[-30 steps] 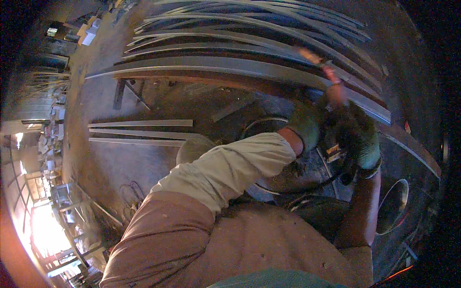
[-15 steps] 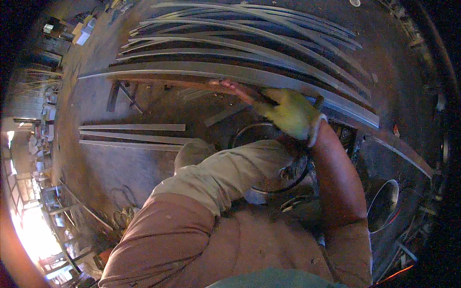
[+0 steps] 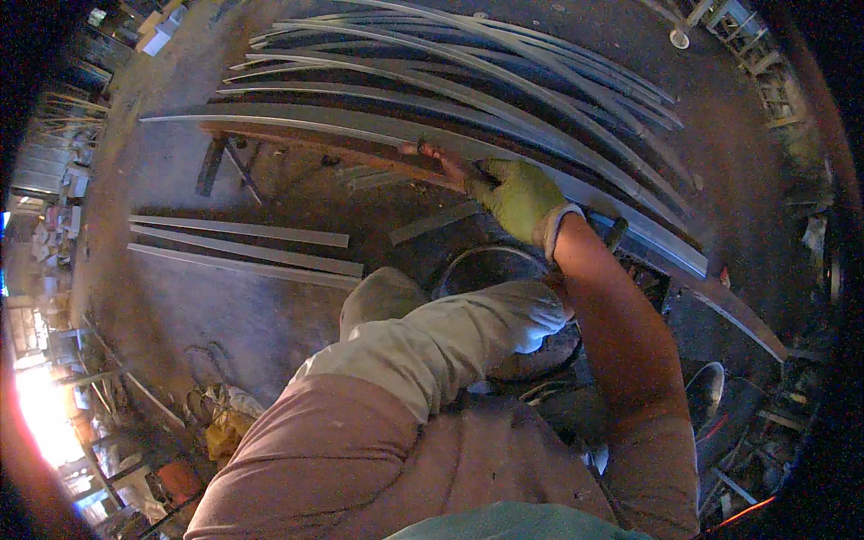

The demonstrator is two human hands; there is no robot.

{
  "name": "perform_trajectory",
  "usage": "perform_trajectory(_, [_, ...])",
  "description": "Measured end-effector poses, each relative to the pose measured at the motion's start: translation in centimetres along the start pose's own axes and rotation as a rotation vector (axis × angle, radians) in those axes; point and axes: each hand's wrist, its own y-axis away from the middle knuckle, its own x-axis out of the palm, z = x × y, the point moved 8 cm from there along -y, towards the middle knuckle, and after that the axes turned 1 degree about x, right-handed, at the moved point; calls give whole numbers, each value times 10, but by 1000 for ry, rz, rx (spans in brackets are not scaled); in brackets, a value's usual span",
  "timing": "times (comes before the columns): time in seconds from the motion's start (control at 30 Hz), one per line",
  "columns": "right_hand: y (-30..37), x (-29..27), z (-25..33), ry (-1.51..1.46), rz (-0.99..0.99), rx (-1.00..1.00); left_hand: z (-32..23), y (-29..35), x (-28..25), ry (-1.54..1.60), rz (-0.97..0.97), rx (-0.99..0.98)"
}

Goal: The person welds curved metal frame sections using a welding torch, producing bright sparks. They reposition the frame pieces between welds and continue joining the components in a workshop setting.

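Note:
My right hand (image 3: 515, 200), in a yellow-green glove with a pale cuff, lies along the near edge of a long grey metal strip (image 3: 360, 128). Bare fingers extend leftward from the glove along the edge, apart at their tips. The strip rests lengthwise on a rusty brown beam (image 3: 310, 142) with a dark leg at its left end. Beside the wrist rises a short dark rod (image 3: 616, 236). What is under the palm is hidden. My left hand does not show; a pink sleeve and beige cloth fill the lower left.
Several long thin metal strips (image 3: 423, 72) lie crossed on the floor beyond the beam. Shorter flat bars (image 3: 238, 231) lie at the left. A round hoop-like rim (image 3: 490, 252) is below my hand. A metal bowl-like vessel (image 3: 705, 391) stands at the right, among clutter.
My right hand has shifted left along the strip, away from the short dark rod, and its fingers look more bent. The whole view has tilted slightly.

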Motion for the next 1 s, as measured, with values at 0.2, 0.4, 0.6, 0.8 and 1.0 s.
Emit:
perform_trajectory(0.2, [48, -49, -5, -203, 79, 171, -8, -4, 5, -19, 18, 19])
perform_trajectory(0.4, [142, -122, -43, -453, -194, 298, 4, -2, -2, -100, 33, 27])
perform_trajectory(0.6, [236, -144, -106, -527, -406, 521, 8, -11, -15, -173, 51, 51])
perform_trajectory(0.8, [273, -136, -139, -560, -496, 625, 12, 0, -35, -222, 59, 86])
perform_trajectory(1.0, [271, -128, -138, -519, -517, 687, 10, 8, -47, -270, 41, 115])
